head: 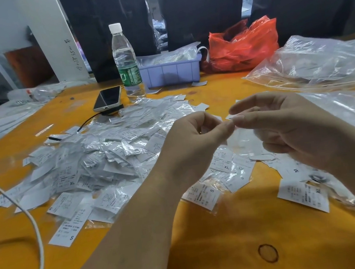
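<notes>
Mid-air over the label pile [106, 152], your left hand [193, 141] pinches a small clear sachet [240, 137]; right hand [295, 127] touches it w/ fingertips, grip unclear. Step: prob. opening it. Next: part edges gently.

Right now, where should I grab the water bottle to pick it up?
Probably grip the water bottle round its clear middle, above the green label, from the front: it stands upright, the purple bin close on its right, the phone lying left.

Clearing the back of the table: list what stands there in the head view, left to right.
Dark smartphone, clear plastic water bottle, lilac plastic bin, crumpled red plastic bag, large clear plastic bags.
</notes>
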